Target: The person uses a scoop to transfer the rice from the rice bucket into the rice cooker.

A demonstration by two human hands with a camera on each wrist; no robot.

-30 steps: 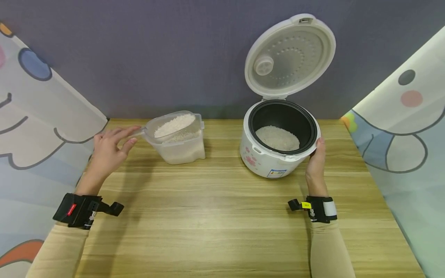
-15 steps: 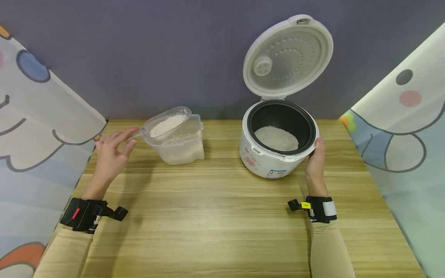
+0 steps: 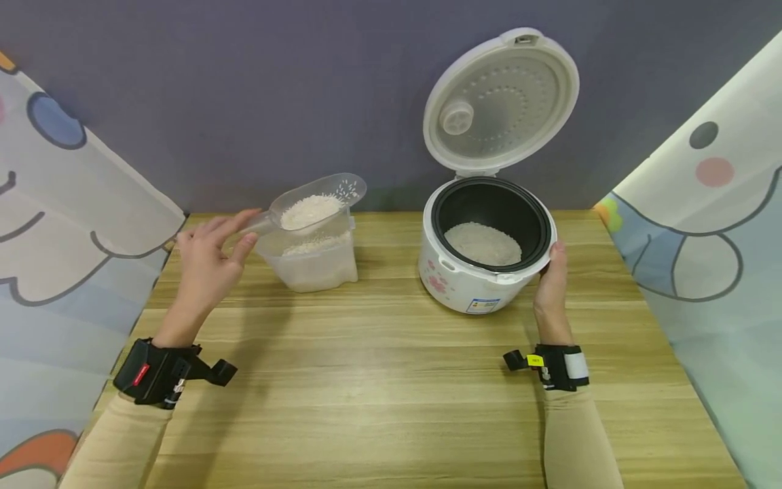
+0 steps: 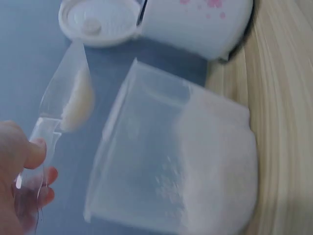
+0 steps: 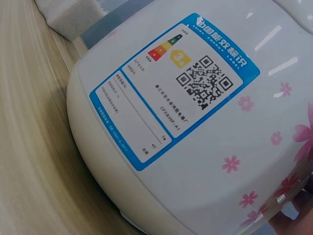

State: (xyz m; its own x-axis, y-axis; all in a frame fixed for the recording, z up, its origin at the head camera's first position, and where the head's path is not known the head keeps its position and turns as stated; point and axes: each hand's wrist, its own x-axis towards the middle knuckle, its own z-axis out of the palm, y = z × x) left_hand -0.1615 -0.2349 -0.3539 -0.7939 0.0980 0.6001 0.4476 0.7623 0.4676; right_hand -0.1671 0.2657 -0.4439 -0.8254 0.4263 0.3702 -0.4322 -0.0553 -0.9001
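Note:
My left hand (image 3: 210, 261) pinches the handle of a clear plastic scoop (image 3: 318, 204), which carries a heap of white rice. The scoop hangs over a translucent container (image 3: 320, 268) with more rice in it. In the left wrist view the scoop (image 4: 68, 93) stands clear of the container (image 4: 146, 127). A white rice cooker (image 3: 449, 282) with pink flowers stands to the right, lid up, rice (image 3: 482, 243) lying in its dark inner pot. My right hand (image 3: 552, 292) grips the cooker's right side, thumb near the rim; its other fingers are mostly hidden.
The raised lid (image 3: 504, 102) leans back toward the grey back wall (image 3: 275, 102). Both items stand near the back edge of the wooden table (image 3: 379, 380). Cartoon-printed panels (image 3: 721, 224) slant along both sides. An energy label (image 5: 176, 93) is on the cooker's front.
My left hand has lifted the rice-filled scoop out of the container and moved it slightly right. My right hand stays on the cooker; the whole view has shifted slightly.

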